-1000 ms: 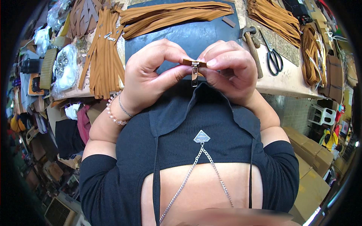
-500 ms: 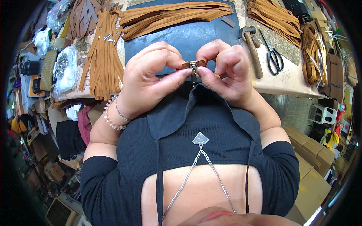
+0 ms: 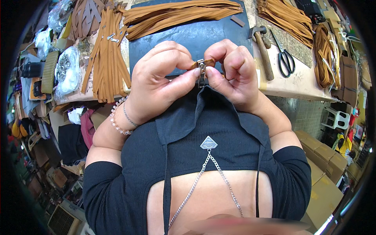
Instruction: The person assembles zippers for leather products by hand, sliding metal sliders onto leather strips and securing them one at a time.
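Close to my chest, my left hand [image 3: 158, 78] and my right hand [image 3: 235, 74] face each other with thumbs and fingertips pinched. Between them is a short visible piece of brown zipper tape [image 3: 210, 62], one end in each pinch. A metal zipper slider [image 3: 202, 67] sits at the middle of the tape, its pull hanging down over the dark cloth. Most of the tape is hidden behind my fingers. Two loose metal zipper pulls [image 3: 112, 38] lie on the bundle of brown zipper strips [image 3: 106, 62] left of my hands.
A blue-black mat [image 3: 156, 49] carries another bundle of brown zippers [image 3: 180, 17]. To the right lie a wooden-handled hammer [image 3: 263, 55], black-handled scissors [image 3: 286, 62] and coiled brown strips [image 3: 323, 58]. At the left is a clear plastic bag of small metal parts [image 3: 67, 70].
Both hands have shifted very slightly, and the slider has tilted a little between them. Both pinches still hold the tape.
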`<state>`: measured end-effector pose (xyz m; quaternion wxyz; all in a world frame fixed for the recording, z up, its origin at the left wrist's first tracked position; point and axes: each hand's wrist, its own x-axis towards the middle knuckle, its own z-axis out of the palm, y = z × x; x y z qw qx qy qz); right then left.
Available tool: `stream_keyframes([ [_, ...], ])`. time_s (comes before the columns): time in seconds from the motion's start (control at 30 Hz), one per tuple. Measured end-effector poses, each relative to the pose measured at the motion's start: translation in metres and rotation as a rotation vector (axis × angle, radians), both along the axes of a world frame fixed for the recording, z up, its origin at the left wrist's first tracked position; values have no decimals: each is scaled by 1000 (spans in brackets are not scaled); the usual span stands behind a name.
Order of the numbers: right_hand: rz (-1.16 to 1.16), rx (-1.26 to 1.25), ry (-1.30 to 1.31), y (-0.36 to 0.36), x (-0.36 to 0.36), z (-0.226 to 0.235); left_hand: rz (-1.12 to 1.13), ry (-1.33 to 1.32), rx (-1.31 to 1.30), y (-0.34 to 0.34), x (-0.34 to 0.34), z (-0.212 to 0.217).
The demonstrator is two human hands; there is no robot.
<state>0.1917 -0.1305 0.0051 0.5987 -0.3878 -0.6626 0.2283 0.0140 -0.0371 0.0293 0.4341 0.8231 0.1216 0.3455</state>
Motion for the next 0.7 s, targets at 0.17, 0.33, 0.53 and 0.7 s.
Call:
stream_keyframes([
  [0.17,5,-44,28,-1,-1,2,5,-47,-83,-3,3,-4],
  [0.33,-54,19,26,0,-1,1,11,-72,-72,-1,4,-5],
  [0.53,-68,189,-24,2,5,-1,54,-41,58,-3,2,5],
  [0.7,-58,253,-68,5,6,2,-7,-50,128,2,-4,5],
])
